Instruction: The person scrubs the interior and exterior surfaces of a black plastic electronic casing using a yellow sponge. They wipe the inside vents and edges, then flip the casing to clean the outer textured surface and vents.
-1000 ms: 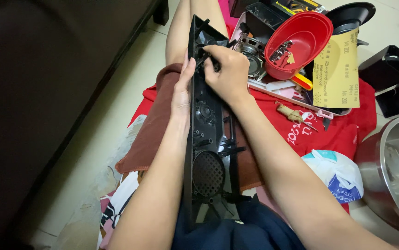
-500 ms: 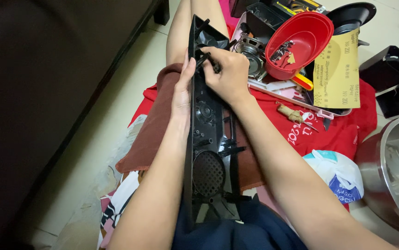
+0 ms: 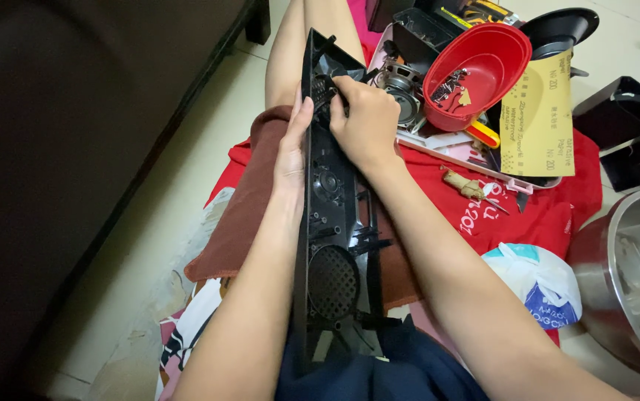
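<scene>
View from the head camera, looking down over the person's lap. A dark sofa [image 3: 75, 148] fills the left of the field, beside a pale tiled floor [image 3: 186, 171]. A red cloth [image 3: 528, 215] covers the floor to the right, and a brown towel [image 3: 242, 215] lies over the person's thigh.

A long black plastic panel [image 3: 335, 245] stands on edge along the lap, its inner face turned toward the camera, with moulded ribs, screw posts and a round perforated grille near its lower end. Its far end reaches up beside the bare leg [image 3: 298, 44].

At lower right sits a stainless steel pot [image 3: 632, 275], partly cut off by the frame edge. Above it lie black box-shaped parts [image 3: 621, 111]. A sheet of yellow-brown sandpaper [image 3: 539, 119] leans against a red plastic bowl [image 3: 476, 67] that holds small metal pieces. A loose speaker driver [image 3: 402, 82] rests just left of the bowl. A white and blue plastic bag [image 3: 539, 286] lies on the red cloth near the pot. A small wooden-handled tool [image 3: 468, 186] lies on the cloth below the sandpaper.

The left hand [image 3: 292, 152] lies along the panel's left edge, fingers extended and wrapped over it, steadying it. The right hand [image 3: 364, 119] is curled with fingers bent, pressing into the upper part of the panel's inner face; whether it pinches a small item there cannot be told.
</scene>
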